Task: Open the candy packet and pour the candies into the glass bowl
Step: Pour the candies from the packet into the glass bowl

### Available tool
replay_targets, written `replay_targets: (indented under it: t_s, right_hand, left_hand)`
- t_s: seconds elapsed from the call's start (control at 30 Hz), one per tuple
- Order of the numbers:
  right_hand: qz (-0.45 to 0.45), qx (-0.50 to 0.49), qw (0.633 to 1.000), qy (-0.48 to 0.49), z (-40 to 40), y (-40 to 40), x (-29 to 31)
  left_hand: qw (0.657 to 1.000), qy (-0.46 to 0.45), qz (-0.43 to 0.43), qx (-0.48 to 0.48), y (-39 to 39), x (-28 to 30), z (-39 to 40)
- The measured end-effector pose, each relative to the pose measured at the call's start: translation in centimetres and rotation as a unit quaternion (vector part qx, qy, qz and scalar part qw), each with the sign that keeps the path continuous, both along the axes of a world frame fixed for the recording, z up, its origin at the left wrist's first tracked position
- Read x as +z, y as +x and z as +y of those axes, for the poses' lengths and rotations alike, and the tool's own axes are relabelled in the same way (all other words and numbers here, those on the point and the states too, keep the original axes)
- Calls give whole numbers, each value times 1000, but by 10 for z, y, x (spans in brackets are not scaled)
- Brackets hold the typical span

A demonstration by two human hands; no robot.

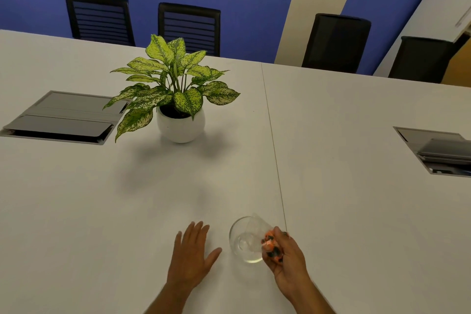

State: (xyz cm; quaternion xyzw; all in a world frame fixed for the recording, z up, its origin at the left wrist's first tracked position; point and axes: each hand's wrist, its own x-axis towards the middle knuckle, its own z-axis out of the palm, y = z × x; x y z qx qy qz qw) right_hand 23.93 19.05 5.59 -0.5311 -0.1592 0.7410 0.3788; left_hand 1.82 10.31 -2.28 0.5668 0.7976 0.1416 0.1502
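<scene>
Head view, single frame. White table [102,211] fills most of the field; a thin seam runs down it right of centre. Glass bowl [245,240] stands on the table near the bottom edge, just left of that seam, clear and upright. Right hand [286,260] is at the bowl's right rim, fingers curled closed around the candy packet [270,246]; the packet is bunched in the grip, orange and dark-green candies showing through clear film, and its clear upper end [256,224] angles up and left over the bowl's opening. Whether the packet is open cannot be told. The bowl looks empty of candies, though glare on the glass leaves this uncertain. Left hand [192,255] lies flat on the table just left of the bowl, palm down, fingers spread and straight, holding nothing, thumb pointing toward the bowl but apart from it. Farther back, a leafy plant in a round white pot [180,125] stands on the table. Grey cable hatches are set into the tabletop at left [58,120] and right [438,150]. Black chairs [99,19] line the far edge against a blue wall.
</scene>
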Motion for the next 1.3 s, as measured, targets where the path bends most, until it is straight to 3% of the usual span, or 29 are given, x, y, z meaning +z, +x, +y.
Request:
replay_targets:
  t_s: [0.17,0.3,0.6,0.9,1.3]
  right_hand:
    - [-110,-8,993,49,7,-3,-11]
    - [-203,-11,976,82,11,-5,-17]
    - [-431,70,871,225,17,-10,-20]
    - [-541,167,753,335,20,-21,-4]
    - [-584,227,664,409,15,-31,11]
  left_hand:
    - [995,-88,46,3,5,-18,-9]
    - [998,-34,58,13,4,-29,-16]
    - [995,-3,103,2,3,-40,-17]
    - [993,-22,116,3,2,-42,-14]
    - [992,-19,123,4,2,-46,-14]
